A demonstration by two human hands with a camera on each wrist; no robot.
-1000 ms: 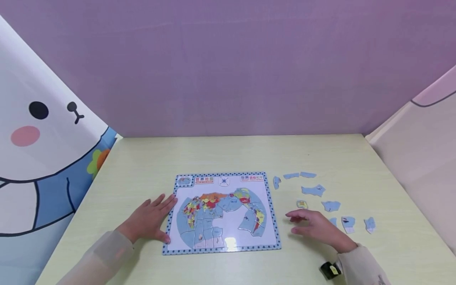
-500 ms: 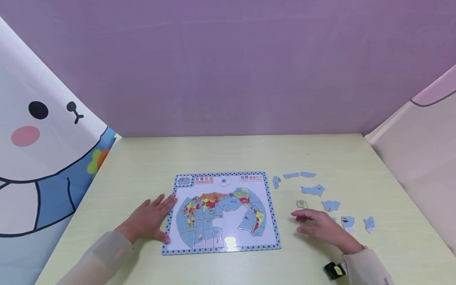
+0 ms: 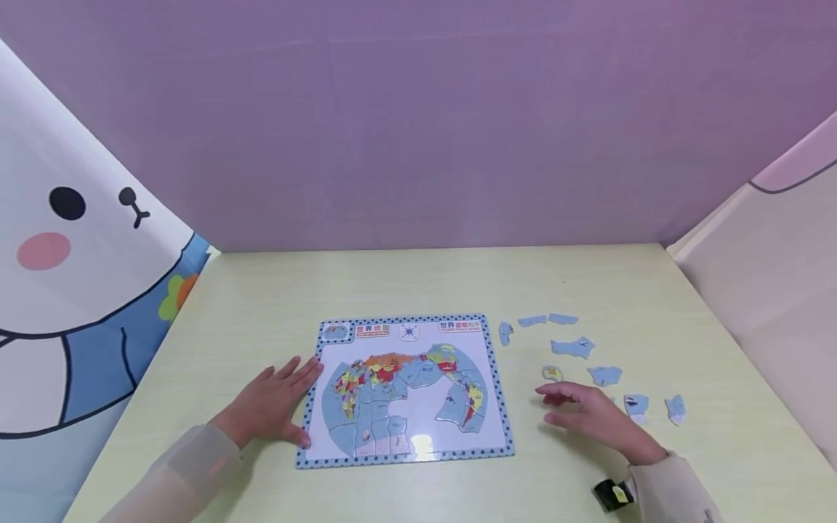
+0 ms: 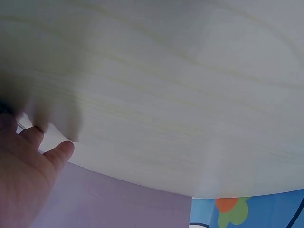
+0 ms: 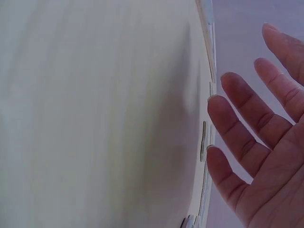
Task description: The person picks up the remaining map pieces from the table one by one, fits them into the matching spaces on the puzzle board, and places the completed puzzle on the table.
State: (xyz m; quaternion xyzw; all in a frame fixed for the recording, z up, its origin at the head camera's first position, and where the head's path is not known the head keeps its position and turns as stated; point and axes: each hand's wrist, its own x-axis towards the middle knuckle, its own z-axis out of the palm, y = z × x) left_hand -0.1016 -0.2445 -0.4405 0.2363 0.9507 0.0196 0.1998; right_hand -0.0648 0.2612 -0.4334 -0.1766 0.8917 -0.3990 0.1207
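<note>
A world map jigsaw board (image 3: 458,454) with a dotted blue border lies on the table, part of its oval filled with pieces and a white gap in the lower middle. My left hand (image 3: 268,403) rests spread at the board's left edge, fingertips and thumb on the border. To the right of the board, my right hand (image 3: 591,418) hovers with relaxed fingers and holds nothing; in the right wrist view its palm (image 5: 280,175) faces the camera. Just beyond its fingertips lies a small yellowish puzzle piece (image 3: 552,373). A blue piece (image 3: 605,375) lies behind the hand.
Loose blue pieces lie on the right: a long one (image 3: 572,348), thin strips (image 3: 563,319) at the back, and two with pale ends, one of them a small piece (image 3: 676,410). A purple backdrop (image 3: 418,145) rises behind the table (image 3: 405,283).
My right hand has drawn back slightly to the right, away from the board, its fingers still relaxed. The left hand stays on the board's edge. The pieces lie as before.
</note>
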